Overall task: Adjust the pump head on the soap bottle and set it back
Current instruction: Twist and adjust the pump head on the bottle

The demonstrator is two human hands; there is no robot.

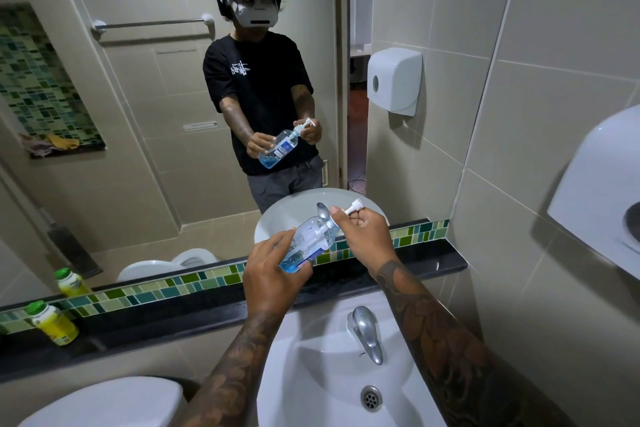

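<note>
A clear soap bottle (311, 239) with a little blue liquid at its base is held tilted above the black ledge, in front of the mirror. My left hand (273, 274) wraps around its lower body. My right hand (363, 236) grips the neck, fingers closed around the white pump head (353, 206), which points up and to the right. The mirror shows the same hold from the front.
A white sink (311, 385) with a chrome tap (367, 329) lies below my hands. The black ledge (156, 319) carries a yellow bottle with a green cap (53, 322) at the left. A toilet tank (100, 402) is at lower left; wall dispensers (394, 80) hang at the right.
</note>
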